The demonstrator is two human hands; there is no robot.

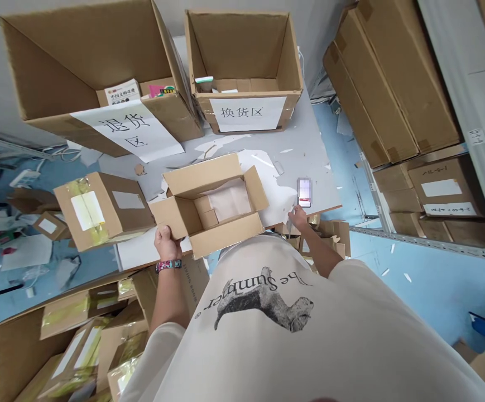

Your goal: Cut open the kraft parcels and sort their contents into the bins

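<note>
The end flap [167, 215] of the open box [227, 237] is pinched by the left hand [167, 244], and the rest of the box lies just to the right of that hand, with pale paper [236, 198] inside. The flap is best held gently, near its fold, so it is not ripped, and the box is best tipped only a little, so the paper is not spilled. The right hand [298, 218] is curled up by a thin grey thing; whether that is pinched cannot be told. Just past its fingers, a phone [305, 194] lies on the worktop [315, 146], its screen too blurry to be read. Far ahead of the left hand, 退货区 is printed on the paper sign [158, 131] of a big box; ahead of the right hand, 换货区 is shown on another sign [275, 114]. "中国文明奇迹" is seen on a book [121, 92], and "The Summer" on the shirt [309, 357].
</note>
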